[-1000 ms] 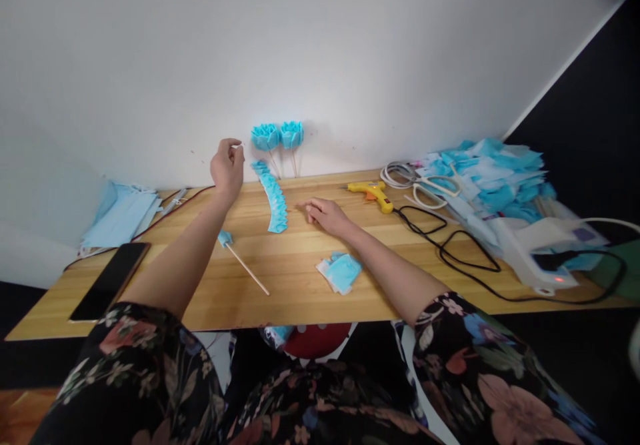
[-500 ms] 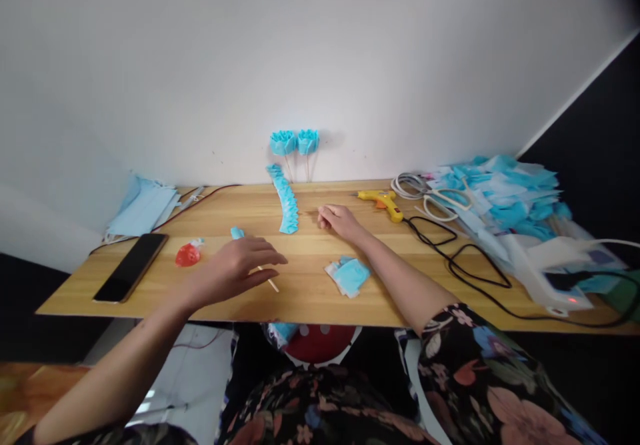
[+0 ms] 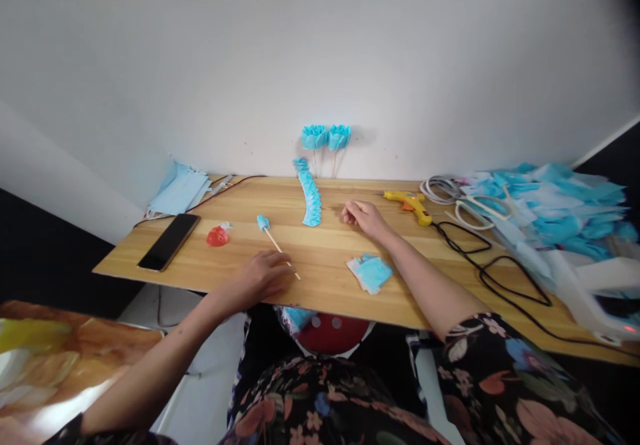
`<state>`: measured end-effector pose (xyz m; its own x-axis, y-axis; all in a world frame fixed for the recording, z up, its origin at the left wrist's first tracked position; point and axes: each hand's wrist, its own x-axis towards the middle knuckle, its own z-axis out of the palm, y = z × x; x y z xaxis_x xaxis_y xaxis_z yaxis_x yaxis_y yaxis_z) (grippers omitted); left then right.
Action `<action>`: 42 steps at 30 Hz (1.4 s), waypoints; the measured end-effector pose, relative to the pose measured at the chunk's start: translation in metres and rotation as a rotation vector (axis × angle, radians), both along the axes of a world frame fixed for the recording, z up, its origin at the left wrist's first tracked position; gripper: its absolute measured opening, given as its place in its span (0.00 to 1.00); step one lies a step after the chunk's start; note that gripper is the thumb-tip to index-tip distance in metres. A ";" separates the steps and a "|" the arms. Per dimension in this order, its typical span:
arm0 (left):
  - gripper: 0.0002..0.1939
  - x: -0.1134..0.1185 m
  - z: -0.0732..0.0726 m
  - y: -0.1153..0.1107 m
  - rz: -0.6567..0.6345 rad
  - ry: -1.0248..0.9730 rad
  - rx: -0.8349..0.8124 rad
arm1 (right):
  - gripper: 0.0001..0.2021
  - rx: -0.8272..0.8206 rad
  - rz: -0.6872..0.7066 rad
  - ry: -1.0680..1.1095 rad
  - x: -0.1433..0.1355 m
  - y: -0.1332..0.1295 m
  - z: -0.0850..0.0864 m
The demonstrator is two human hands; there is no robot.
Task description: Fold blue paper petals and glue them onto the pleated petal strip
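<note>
My left hand [image 3: 264, 275] is low over the table's front edge, fingers stretched and a little apart, holding nothing. Just beyond its fingers lies a thin wooden stick [image 3: 281, 249] with a small blue fabric roll [image 3: 263, 222] on its far end. My right hand [image 3: 361, 215] rests on the table with its fingers curled in a loose fist; no object shows in it. To its left is a curved strip of pleated blue fabric [image 3: 310, 195]. Nearer me lies a small stack of blue and white fabric pieces [image 3: 371, 273].
Two blue fabric flowers [image 3: 314, 137] on sticks lean against the wall. At right are a yellow glue gun [image 3: 411, 203], scissors [image 3: 475, 213], a black cord [image 3: 467, 253], a power strip [image 3: 585, 298] and a fabric heap [image 3: 555, 205]. At left lie a phone [image 3: 169, 242], face masks [image 3: 181, 190] and a red item [image 3: 218, 235].
My left hand has drawn back toward the table's front edge, uncovering more of the stick. The view has turned left. My right hand keeps its place on the table.
</note>
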<state>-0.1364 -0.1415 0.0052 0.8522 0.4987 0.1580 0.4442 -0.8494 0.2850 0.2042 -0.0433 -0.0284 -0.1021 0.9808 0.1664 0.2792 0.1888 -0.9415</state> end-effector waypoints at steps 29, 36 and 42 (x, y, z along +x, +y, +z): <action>0.22 -0.036 0.004 -0.012 0.962 0.056 -0.032 | 0.35 -0.006 -0.014 0.066 -0.002 0.005 -0.006; 0.27 -0.002 -0.005 -0.005 0.979 0.171 -0.002 | 0.34 0.014 -0.006 0.044 -0.001 0.004 -0.008; 0.26 -0.041 0.001 -0.003 1.019 0.191 -0.053 | 0.31 0.016 0.000 0.031 -0.002 0.001 -0.007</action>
